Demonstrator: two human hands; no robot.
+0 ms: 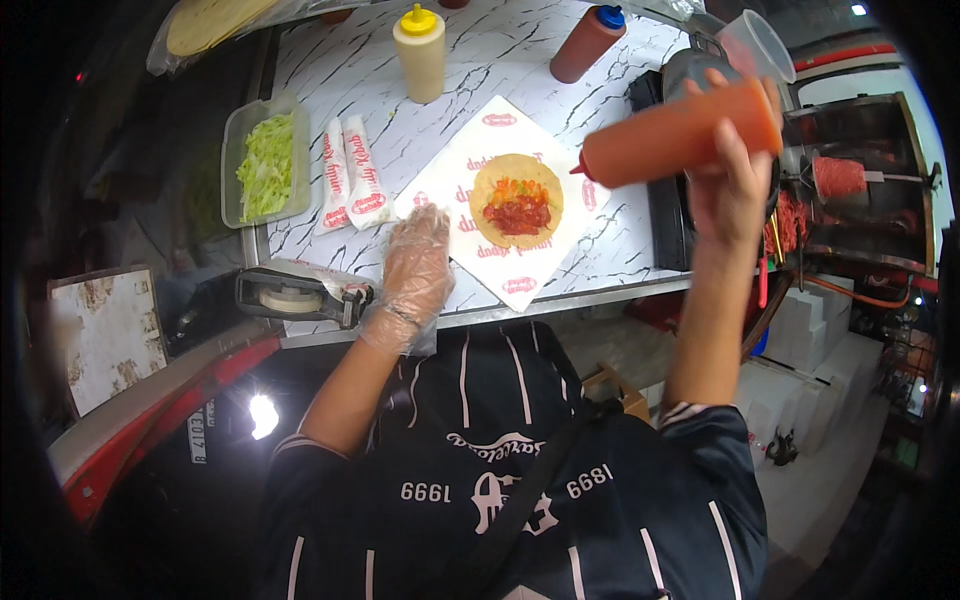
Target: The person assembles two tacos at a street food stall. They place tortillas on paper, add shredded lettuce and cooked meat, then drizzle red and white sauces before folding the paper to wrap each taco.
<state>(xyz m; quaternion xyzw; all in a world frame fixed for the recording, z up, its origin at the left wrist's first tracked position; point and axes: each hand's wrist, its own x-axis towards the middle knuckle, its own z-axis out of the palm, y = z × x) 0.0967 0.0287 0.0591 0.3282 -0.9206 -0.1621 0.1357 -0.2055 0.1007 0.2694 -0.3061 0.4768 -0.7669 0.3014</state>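
My right hand is bare and wrapped round an orange-red sauce squeeze bottle. The bottle is tipped on its side, its red nozzle pointing left just beside a flatbread. Shredded orange and green vegetables and a reddish filling cover part of that flatbread. Under it lies a white printed paper sheet, turned like a diamond. In a clear plastic glove, my left hand lies by the sheet's left corner, its fingers stretched out and holding nothing.
Left of the sheet lie two wrapped rolls, a tub of shredded lettuce and a tape dispenser. A yellow-capped bottle and a blue-capped bottle stand behind. A vertical meat grill is at the right.
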